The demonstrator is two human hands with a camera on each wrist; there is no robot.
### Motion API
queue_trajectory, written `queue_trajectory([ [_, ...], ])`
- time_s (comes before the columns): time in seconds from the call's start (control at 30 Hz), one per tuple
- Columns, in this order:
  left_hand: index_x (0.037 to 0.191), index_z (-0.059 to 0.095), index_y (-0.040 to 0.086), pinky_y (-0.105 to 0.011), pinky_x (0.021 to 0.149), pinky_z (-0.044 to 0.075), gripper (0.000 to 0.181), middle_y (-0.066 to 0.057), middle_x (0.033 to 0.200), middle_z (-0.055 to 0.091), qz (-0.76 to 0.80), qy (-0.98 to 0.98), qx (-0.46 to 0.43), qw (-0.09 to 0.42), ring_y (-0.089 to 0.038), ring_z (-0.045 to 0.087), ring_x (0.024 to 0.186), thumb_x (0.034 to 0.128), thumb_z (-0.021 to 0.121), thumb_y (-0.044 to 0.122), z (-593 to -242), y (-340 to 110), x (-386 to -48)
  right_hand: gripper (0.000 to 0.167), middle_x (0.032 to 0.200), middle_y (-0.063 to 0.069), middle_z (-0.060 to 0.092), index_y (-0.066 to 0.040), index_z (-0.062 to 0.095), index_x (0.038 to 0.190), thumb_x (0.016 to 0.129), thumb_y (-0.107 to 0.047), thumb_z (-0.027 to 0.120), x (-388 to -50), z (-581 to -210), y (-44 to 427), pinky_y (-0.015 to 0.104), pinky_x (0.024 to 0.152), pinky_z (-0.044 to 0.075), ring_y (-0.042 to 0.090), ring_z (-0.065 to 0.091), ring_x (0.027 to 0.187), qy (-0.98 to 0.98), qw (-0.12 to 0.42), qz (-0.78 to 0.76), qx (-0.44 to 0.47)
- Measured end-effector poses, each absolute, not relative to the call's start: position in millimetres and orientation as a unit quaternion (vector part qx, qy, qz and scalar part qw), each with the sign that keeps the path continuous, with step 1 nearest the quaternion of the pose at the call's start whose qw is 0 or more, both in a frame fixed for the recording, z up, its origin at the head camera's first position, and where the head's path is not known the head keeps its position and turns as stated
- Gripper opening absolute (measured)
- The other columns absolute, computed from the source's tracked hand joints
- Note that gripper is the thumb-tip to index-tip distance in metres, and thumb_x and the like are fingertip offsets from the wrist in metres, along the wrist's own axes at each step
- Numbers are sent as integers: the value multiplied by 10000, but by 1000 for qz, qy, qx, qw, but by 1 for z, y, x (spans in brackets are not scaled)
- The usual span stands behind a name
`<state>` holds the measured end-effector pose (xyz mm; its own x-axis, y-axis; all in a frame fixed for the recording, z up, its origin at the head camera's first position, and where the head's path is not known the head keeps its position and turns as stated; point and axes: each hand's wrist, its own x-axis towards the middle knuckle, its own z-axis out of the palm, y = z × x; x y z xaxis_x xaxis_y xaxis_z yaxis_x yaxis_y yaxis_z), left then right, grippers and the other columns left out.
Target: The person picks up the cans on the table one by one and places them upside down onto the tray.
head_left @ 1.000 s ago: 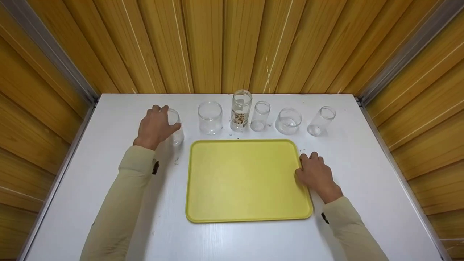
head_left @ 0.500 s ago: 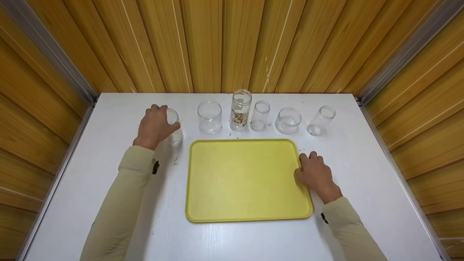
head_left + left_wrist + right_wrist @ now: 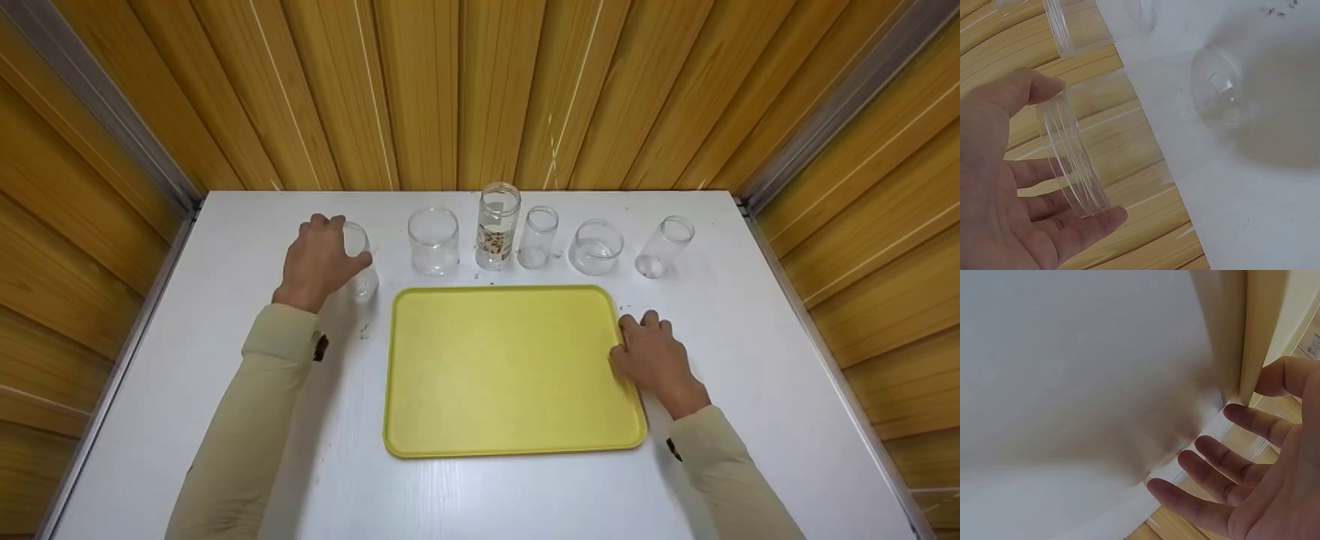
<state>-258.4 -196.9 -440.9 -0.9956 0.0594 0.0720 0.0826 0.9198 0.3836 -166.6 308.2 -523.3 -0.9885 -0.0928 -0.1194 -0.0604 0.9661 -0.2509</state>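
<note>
Five clear jars [image 3: 538,238] stand beyond the yellow tray [image 3: 515,371].

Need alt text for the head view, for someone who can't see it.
A person's left hand has its grip around the top of a clear jar on a white table, while the right hand rests at the right edge of a yellow tray. Five more clear jars stand in a row behind the tray, before wood-look panels.
</note>
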Motion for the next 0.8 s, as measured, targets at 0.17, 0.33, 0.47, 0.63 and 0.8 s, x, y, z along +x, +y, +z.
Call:
queue_trajectory([
  [0.17,1465,512,-149,-629,953,531,719,-395,1405,507,-201,-978,-42,37,-529,524,1272,933,691,301,-438,-195,-255,459,1125,247,452,27,585,1339,949,-212,547,-167,-525,309,551,651,472,419,448,966,990,71,-120,-34],
  [0.33,1452,525,-152,-630,935,535,710,-395,1397,517,-208,-976,-50,50,-527,530,1260,927,694,296,-433,-191,-250,474,1136,251,450,29,579,1352,949,-220,547,-168,-524,310,558,664,472,423,446,972,990,74,-119,-34],
  [0.47,1447,536,-141,-626,910,547,709,-391,1392,526,-210,-974,-52,61,-524,546,1241,926,706,308,-432,-188,-249,476,1132,250,452,30,582,1343,941,-223,551,-168,-524,310,558,663,475,424,448,971,990,71,-118,-36],
  [0.63,1441,553,-122,-623,903,553,712,-377,1383,541,-212,-973,-56,79,-517,564,1220,923,728,334,-431,-185,-247,485,1134,250,454,29,584,1352,938,-223,558,-167,-524,310,558,662,479,422,447,979,990,68,-121,-37],
  [0.8,1442,558,-114,-629,884,558,712,-372,1377,547,-216,-970,-63,94,-518,568,1222,919,725,340,-430,-184,-244,479,1123,246,450,23,581,1357,948,-222,536,-167,-523,310,547,639,475,413,436,965,990,68,-121,-40],
])
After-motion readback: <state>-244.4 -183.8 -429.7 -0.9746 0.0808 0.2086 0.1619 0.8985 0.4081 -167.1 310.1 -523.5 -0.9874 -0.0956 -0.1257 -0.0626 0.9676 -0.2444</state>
